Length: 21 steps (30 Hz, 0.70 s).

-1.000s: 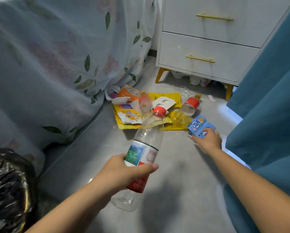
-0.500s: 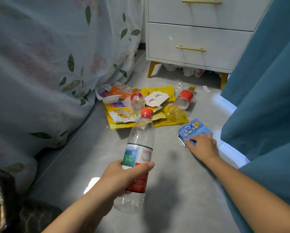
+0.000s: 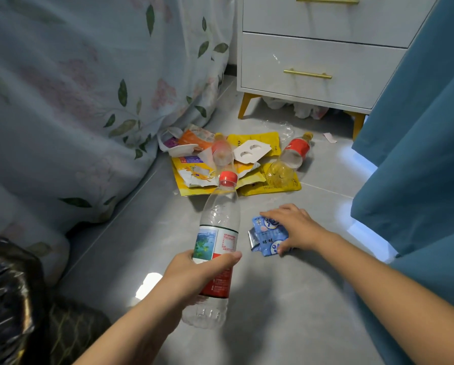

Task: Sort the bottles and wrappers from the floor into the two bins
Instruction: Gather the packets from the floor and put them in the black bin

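On the floor between bed and curtain, both hands are gathering litter.
The left hand is gripping a clear bottle; the right hand, fingers curled, is pinching a blue wrapper, probably for separate bins; more litter is lying farther off.

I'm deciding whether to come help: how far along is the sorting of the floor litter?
Early, by the look of it. Nothing is visibly binned; only a black bin bag shows. In hand: the left hand grips a clear bottle, and the right hand pinches a blue wrapper. Left: two bottles and the yellow wrappers piled by the nightstand.
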Each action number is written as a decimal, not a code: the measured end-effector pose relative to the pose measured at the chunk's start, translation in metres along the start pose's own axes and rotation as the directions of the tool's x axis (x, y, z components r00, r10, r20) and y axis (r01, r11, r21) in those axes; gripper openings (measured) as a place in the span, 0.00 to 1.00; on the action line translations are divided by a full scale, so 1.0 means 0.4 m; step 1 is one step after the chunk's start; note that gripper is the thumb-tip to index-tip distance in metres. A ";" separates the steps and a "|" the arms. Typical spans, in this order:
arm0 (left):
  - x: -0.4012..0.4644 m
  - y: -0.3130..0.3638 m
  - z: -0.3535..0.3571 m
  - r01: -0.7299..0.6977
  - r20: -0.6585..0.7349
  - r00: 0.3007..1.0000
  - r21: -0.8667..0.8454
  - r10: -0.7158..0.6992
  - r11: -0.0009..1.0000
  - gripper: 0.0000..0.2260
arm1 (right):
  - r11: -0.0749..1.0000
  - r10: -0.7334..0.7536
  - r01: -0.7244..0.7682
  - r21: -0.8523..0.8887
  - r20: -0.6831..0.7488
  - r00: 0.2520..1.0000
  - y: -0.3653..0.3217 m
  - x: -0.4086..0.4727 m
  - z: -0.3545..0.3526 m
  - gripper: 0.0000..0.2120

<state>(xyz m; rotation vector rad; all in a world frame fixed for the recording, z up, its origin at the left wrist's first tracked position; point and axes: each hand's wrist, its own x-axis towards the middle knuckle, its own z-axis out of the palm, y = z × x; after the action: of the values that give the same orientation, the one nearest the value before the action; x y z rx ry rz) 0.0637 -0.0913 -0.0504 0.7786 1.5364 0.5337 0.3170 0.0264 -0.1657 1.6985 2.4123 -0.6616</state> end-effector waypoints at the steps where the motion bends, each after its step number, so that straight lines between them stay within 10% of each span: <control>1: 0.001 -0.004 -0.005 0.001 -0.005 1.000 0.004 -0.001 1.000 0.24 | 0.997 0.004 0.001 -0.073 0.066 0.998 -0.001 0.009 -0.002 0.52; 6: -0.003 -0.005 -0.017 0.000 -0.014 1.000 -0.009 0.000 1.000 0.25 | 0.977 0.080 -0.041 -0.211 0.182 0.980 -0.023 0.016 0.008 0.59; 14: -0.037 0.025 -0.022 -0.036 0.004 0.999 0.018 0.036 0.999 0.26 | 0.958 0.148 -0.161 0.237 0.071 0.986 -0.039 -0.015 0.081 0.22; 21: -0.186 0.167 -0.112 -0.242 0.067 0.969 0.059 0.238 0.969 0.27 | 0.526 0.273 -0.229 0.819 0.093 0.958 -0.155 -0.049 0.045 0.12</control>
<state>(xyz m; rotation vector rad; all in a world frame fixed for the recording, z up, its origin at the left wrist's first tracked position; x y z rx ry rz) 0.0305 -0.0972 0.0539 1.0315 1.4188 0.6335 0.2646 -0.0151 -0.1577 2.2973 1.8568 -1.9465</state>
